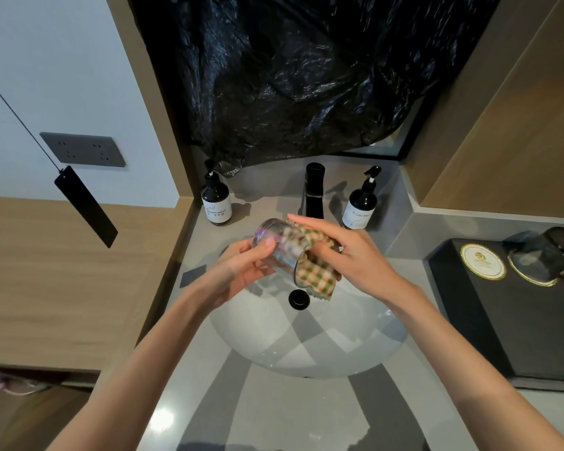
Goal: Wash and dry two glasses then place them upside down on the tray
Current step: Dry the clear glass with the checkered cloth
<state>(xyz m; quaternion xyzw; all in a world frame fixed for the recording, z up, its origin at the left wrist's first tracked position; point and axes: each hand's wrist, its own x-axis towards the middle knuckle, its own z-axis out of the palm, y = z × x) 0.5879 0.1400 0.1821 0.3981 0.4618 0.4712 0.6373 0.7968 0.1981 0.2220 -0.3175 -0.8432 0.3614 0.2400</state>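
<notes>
My left hand (241,271) grips a clear iridescent glass (282,245) tilted on its side over the white sink (306,346). A green and pink checked cloth (319,271) is stuffed into the glass's mouth and hangs out below it. My right hand (352,255) is closed on this cloth at the rim. On the black tray (502,320) at the right, a second glass (544,255) stands upside down near the tray's far edge.
A black faucet (314,190) rises behind the sink, flanked by two dark pump bottles (215,200) (360,203). The black drain plug (298,298) sits in the basin. Black plastic sheeting (306,76) covers the mirror. A round gold-rimmed coaster (482,261) lies on the tray.
</notes>
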